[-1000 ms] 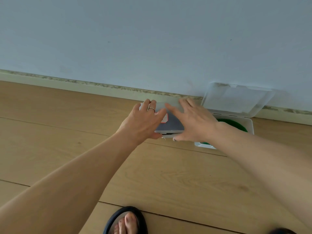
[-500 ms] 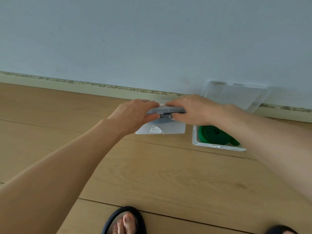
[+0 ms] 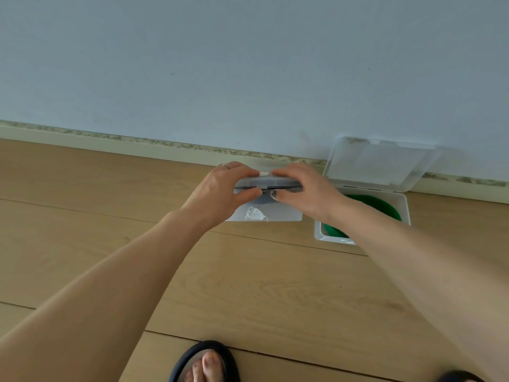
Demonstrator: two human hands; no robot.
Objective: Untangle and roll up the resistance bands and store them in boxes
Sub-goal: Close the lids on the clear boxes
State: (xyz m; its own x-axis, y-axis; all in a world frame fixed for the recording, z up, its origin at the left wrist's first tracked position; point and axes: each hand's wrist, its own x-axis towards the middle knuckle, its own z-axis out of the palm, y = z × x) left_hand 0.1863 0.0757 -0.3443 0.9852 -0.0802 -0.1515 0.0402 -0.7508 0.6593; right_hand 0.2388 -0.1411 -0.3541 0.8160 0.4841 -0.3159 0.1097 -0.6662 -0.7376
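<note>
A translucent grey plastic box (image 3: 278, 212) with a torn sticker on its front stands on the wood floor by the wall. My left hand (image 3: 220, 194) and my right hand (image 3: 305, 191) each grip its lid (image 3: 267, 183), fingers over the top and thumbs under the front rim. Its contents are hidden. To the right stands a white box (image 3: 330, 236) with its clear lid (image 3: 380, 164) leaning open against the wall. A rolled green resistance band (image 3: 371, 205) lies inside it, partly hidden by my right forearm.
Both boxes sit close to the skirting board (image 3: 137, 146) and pale wall. Bare wooden floor (image 3: 261, 285) stretches toward me. My foot in a black sandal (image 3: 205, 362) is at the bottom edge, and another dark sandal shows at the bottom right corner.
My hands went from lying flat on the grey box's lid to gripping its front rim. The view shifted a little; the green band shows more.
</note>
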